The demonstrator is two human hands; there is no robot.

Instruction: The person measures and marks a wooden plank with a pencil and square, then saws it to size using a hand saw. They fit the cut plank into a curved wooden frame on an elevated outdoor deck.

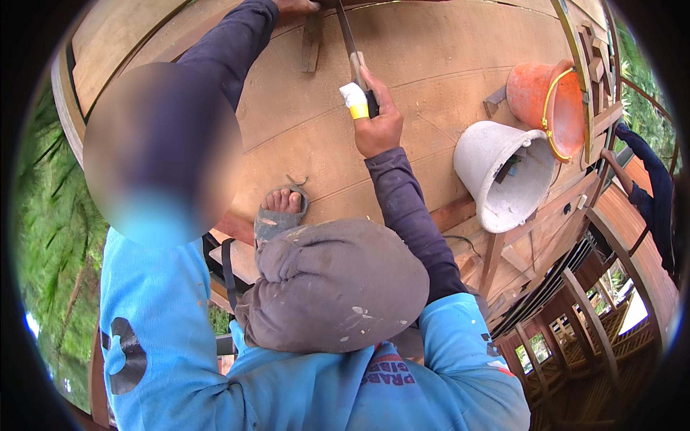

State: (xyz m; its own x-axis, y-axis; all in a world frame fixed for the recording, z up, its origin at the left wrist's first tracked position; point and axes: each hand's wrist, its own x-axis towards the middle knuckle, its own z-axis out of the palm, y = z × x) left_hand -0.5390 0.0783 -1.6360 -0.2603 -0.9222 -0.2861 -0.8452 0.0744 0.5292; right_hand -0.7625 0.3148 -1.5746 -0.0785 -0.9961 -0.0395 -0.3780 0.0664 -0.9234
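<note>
My right hand [381, 122] grips the handle of a hand saw [348, 34], its thumb wrapped in white and yellow. The narrow blade points away from me and runs past the upper edge of the view. At that edge, my left hand [296, 6] is partly cut off. Its fingers look curled down on a wooden board [248, 36], left of the saw blade; their tips are hidden. A short wood block [311, 44] lies below the board, on the large brown wooden sheet [424, 50]. Where the blade meets wood is out of view.
A whitish bucket [478, 161] lies tipped with dark items inside, beside an orange bucket [528, 90] with a yellow handle. My sandalled foot [282, 202] and bent knee [334, 287] are on the near side. Another person's arm [619, 169] reaches in at right, near wooden framing [496, 258].
</note>
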